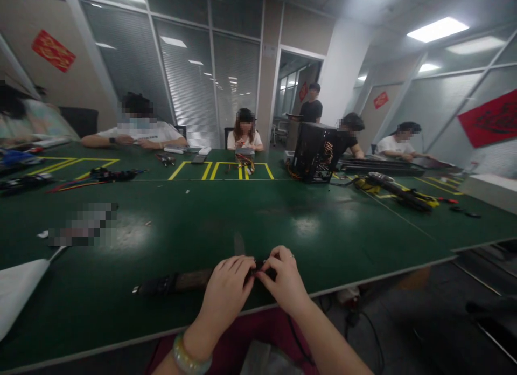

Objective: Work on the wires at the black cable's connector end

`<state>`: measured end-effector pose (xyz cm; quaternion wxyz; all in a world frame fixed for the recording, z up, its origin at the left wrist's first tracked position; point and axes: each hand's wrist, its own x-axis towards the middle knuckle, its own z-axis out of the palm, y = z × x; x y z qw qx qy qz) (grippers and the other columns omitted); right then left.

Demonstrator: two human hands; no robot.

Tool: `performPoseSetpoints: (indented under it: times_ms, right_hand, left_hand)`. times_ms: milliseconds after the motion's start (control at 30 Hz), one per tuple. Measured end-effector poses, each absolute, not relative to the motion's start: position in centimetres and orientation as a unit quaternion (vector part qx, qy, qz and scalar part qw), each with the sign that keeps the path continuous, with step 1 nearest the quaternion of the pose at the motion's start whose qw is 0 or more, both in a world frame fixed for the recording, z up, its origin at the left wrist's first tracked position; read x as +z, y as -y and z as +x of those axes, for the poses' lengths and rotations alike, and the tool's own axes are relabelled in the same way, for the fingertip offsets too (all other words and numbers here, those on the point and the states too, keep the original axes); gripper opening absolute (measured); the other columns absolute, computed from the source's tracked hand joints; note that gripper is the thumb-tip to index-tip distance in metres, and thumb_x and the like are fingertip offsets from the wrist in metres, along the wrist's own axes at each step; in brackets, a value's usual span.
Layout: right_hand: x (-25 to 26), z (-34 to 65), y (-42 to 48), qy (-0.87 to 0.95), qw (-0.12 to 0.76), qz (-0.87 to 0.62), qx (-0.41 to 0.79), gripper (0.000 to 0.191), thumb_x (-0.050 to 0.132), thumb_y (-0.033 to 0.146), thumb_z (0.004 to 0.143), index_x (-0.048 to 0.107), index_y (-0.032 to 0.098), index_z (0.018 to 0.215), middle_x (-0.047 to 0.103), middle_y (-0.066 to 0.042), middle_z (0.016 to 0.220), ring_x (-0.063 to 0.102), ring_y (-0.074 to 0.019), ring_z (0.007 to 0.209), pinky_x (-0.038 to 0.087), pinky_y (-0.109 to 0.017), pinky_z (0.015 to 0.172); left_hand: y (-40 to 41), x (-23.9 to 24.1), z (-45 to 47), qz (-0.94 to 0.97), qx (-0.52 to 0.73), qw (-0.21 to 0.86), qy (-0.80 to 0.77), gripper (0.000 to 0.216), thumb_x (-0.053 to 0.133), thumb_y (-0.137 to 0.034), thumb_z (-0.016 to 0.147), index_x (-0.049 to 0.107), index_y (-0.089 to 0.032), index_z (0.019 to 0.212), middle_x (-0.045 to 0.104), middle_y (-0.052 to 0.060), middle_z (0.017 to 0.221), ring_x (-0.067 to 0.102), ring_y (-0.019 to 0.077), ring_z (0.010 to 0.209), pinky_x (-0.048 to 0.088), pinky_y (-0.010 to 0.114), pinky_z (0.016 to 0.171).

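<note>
A long, dark object (pixel 189 280), brown along its middle and black towards a small shiny left tip, lies near the table's front edge. I cannot make out its exact kind. My left hand (pixel 228 283) rests over its right part with the fingers curled down on it. Close beside, my right hand (pixel 285 280) is closed in a pinch on the black end (pixel 258 266) between both hands. My fingers cover most of that end.
The green table (pixel 258 213) carries a black computer case (pixel 315 151), bundled cables (pixel 111 174) and a yellow-and-black cable bundle (pixel 398 192). A pixelated flat object (pixel 86 224) and a white item (pixel 18 289) lie left. Several people sit across the table.
</note>
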<state>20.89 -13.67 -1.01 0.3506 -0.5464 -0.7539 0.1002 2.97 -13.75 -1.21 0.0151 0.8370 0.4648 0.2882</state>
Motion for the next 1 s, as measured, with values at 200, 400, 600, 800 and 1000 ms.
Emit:
performPoseSetpoints:
  times_ms: [200,400,600,800,1000]
  right_hand:
    - [-0.9,20.4,13.1,0.822,0.304,-0.472,0.097,0.012,0.068,0.017,0.086,0.057,0.020,0.084,0.060,-0.006,0.110,0.052,-0.0245,0.111,0.038,-0.040,0.095]
    - [0.1,19.6,12.3,0.843,0.223,-0.490,0.025,0.014,0.062,0.024,0.092,0.054,0.018,0.100,0.061,-0.006,0.096,0.054,-0.0234,0.092,0.038,-0.036,0.084]
    - [1.0,20.2,11.6,0.884,0.129,-0.450,0.003,0.019,0.059,0.032,0.095,0.060,0.021,0.110,0.066,-0.005,0.096,0.058,-0.0237,0.094,0.039,-0.034,0.084]
    - [0.6,26.1,11.5,0.837,0.154,-0.525,0.009,0.020,0.056,0.028,0.096,0.062,0.024,0.114,0.069,-0.003,0.098,0.061,-0.0219,0.096,0.041,-0.031,0.087]
    - [-0.7,40.2,13.0,0.692,0.171,-0.701,-0.011,0.033,0.045,0.035,0.094,0.065,0.023,0.117,0.068,-0.007,0.112,0.062,-0.0264,0.101,0.045,-0.035,0.088]
  left_hand:
    - [13.8,-1.4,3.0,0.834,0.292,0.002,-0.467,0.033,0.053,-0.010,0.080,0.054,-0.022,0.111,0.062,0.006,0.115,0.056,0.0251,0.108,0.041,0.041,0.094]
    - [13.9,-1.7,3.0,0.834,0.305,-0.018,-0.459,0.035,0.055,-0.012,0.076,0.051,-0.020,0.109,0.055,0.010,0.126,0.051,0.0271,0.119,0.042,0.041,0.096]
    - [14.6,-1.5,3.2,0.829,0.352,-0.071,-0.430,0.033,0.057,-0.017,0.080,0.051,-0.019,0.113,0.045,0.012,0.140,0.038,0.0298,0.134,0.030,0.051,0.112]
    - [14.9,-1.8,3.1,0.830,0.349,-0.102,-0.423,0.044,0.057,-0.024,0.086,0.046,-0.018,0.128,0.031,0.014,0.151,0.027,0.0332,0.141,0.021,0.059,0.114]
    - [14.4,-1.6,2.9,0.844,0.313,-0.074,-0.429,0.051,0.056,-0.023,0.085,0.043,-0.019,0.133,0.023,0.012,0.155,0.024,0.0323,0.141,0.023,0.058,0.114]
